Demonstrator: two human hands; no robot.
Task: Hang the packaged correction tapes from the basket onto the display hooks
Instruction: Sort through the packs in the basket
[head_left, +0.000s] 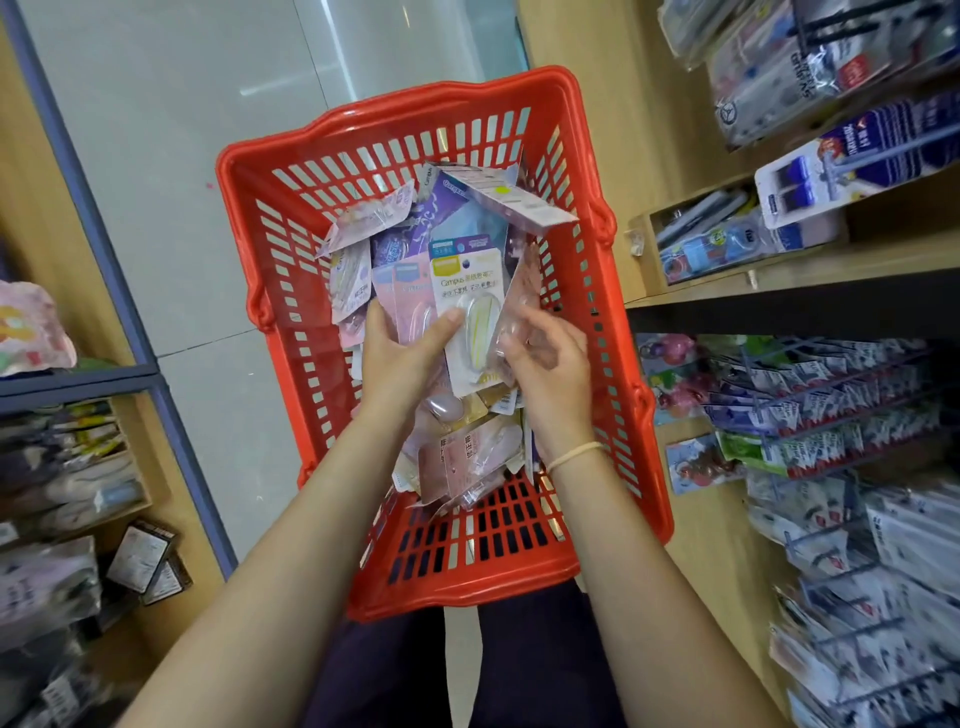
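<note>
Sorting packages inside the red plastic basket (415, 571) is the step we judge to be in hand: no pack has left it for the hooks yet. Our left hand (402, 358) is curled round a fanned bundle of carded packs, fingers behind and thumb laid across the front of the yellow-striped Campus correction tape pack (467, 312), which stands upright at the front of the bundle, with a pink-carded pack (413, 306) just beside it on the left. Our right hand (545, 358), with a pale band on its wrist (574, 453), has its fingers bent at the right edge of the same bundle, touching a clear blister there; we cannot tell whether it pinches that pack or only steadies it. The remaining correction tapes (457, 457) lie heaped in the basket beneath both hands, and more packs, purple and white, lean against the far wall (410, 140). The display hooks (831, 410) stand to the right, already loaded with hanging goods and well apart from the basket. The next move, as we judge it, calls for separating one pack from the bundle, turning its hang hole uppermost, and carrying it to a hook of matching stock. The cards overlap closely, so two may come away together; a firm hold on the rest is advisable.
</note>
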